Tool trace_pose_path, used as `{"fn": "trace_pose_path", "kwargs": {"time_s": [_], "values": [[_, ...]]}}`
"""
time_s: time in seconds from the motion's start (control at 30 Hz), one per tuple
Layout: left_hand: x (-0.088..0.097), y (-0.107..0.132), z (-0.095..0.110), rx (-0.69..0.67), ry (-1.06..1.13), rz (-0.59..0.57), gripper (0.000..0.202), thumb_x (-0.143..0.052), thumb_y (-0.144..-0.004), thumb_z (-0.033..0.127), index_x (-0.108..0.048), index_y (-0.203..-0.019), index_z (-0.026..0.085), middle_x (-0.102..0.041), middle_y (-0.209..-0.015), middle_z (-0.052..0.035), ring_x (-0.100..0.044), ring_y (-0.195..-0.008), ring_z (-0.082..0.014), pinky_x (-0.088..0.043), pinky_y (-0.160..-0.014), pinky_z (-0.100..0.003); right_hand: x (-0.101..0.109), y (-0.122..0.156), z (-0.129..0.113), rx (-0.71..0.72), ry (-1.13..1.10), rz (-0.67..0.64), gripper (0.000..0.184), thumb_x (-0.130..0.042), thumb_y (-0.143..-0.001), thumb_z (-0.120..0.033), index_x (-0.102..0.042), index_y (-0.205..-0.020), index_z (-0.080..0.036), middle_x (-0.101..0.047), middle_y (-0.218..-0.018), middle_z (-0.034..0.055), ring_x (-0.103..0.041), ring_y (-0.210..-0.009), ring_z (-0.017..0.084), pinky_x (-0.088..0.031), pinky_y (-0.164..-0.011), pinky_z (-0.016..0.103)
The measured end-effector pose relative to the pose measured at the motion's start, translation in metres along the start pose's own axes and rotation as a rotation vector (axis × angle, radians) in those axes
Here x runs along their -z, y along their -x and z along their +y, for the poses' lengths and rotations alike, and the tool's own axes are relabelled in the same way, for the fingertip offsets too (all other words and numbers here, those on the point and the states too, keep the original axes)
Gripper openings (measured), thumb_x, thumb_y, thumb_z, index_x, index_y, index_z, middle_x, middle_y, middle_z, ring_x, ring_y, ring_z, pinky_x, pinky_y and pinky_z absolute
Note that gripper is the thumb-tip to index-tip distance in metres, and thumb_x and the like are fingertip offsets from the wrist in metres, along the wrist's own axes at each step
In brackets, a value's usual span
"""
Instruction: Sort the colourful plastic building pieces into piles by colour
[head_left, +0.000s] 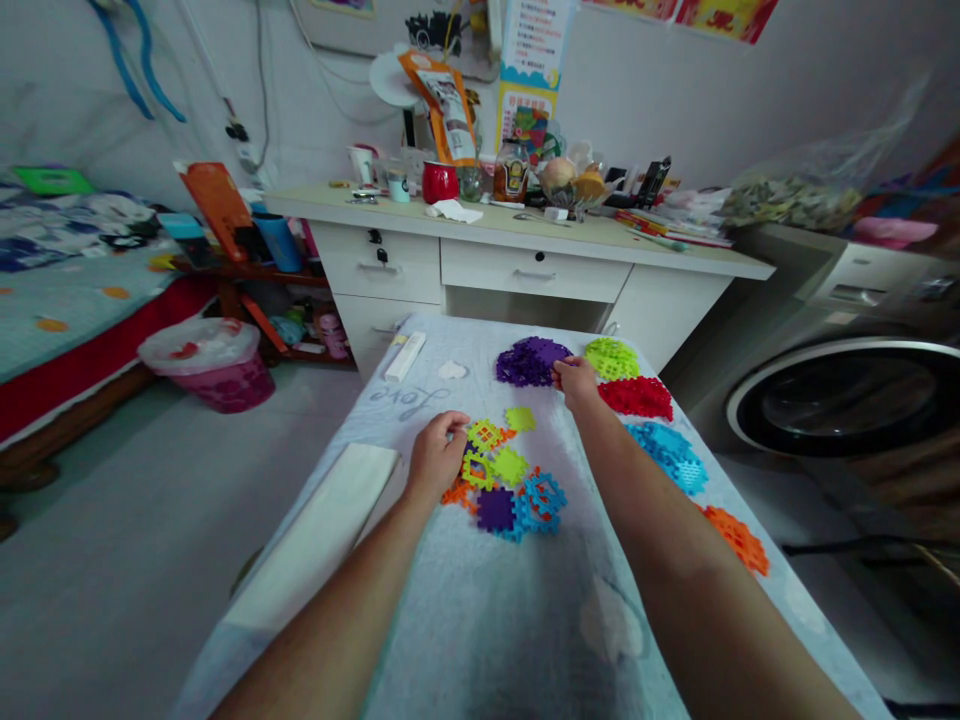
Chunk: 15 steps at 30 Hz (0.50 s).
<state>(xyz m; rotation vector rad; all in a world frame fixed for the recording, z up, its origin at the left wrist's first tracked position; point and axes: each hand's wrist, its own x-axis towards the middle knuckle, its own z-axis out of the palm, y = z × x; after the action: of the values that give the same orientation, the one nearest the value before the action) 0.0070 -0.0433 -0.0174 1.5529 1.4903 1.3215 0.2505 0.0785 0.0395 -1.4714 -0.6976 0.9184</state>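
Observation:
My left hand [436, 455] rests on the cloth-covered table [480, 620], fingers curled and pinching the edge of a yellow-green tile in the mixed heap of plastic interlocking tiles [504, 477]. My right hand [576, 381] reaches further away, fingers closed at the edge of the purple tile pile [528, 360]. Beside that hand lie sorted piles: lime green [611, 357], red [637, 397], blue [670, 452] and orange [739, 540]. One loose green tile [520, 418] lies between the heap and the purple pile.
A white folded sheet [319, 540] lies at the table's left edge, a small white box [405, 357] at the far left corner. Behind stands a cluttered white desk [525, 255], a washing machine [840, 390] at the right, a pink bin [214, 365] and a bed [67, 300] at the left.

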Motion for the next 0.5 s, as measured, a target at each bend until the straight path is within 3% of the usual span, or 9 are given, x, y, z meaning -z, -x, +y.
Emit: {"fn": "trace_pose_path", "kwargs": {"time_s": [0.23,0.5], "values": [[0.002,0.001,0.006,-0.01,-0.082,-0.024,0.023,-0.051,-0.081,0.024,-0.068,-0.095,0.02,-0.072,-0.094,-0.0038,-0.067,-0.09,-0.019,-0.05,-0.088,-0.034,-0.016,-0.015,0.007,-0.038,-0.054,0.059,0.028,-0.067,-0.073,-0.006,-0.043,-0.077,-0.021,-0.047,-0.048,-0.0112,-0.053,-0.041,0.008,-0.046,-0.04,0.015],[0.002,0.001,0.005,-0.012,-0.099,-0.028,0.023,-0.051,-0.082,0.023,-0.067,-0.096,0.02,-0.072,-0.096,-0.0039,-0.067,-0.092,-0.0185,-0.051,-0.089,-0.033,-0.017,-0.01,0.013,-0.023,-0.083,0.053,0.02,-0.055,-0.069,0.003,-0.054,-0.073,-0.017,-0.054,-0.054,-0.0065,-0.059,-0.049,0.008,-0.049,-0.045,0.014]]}}
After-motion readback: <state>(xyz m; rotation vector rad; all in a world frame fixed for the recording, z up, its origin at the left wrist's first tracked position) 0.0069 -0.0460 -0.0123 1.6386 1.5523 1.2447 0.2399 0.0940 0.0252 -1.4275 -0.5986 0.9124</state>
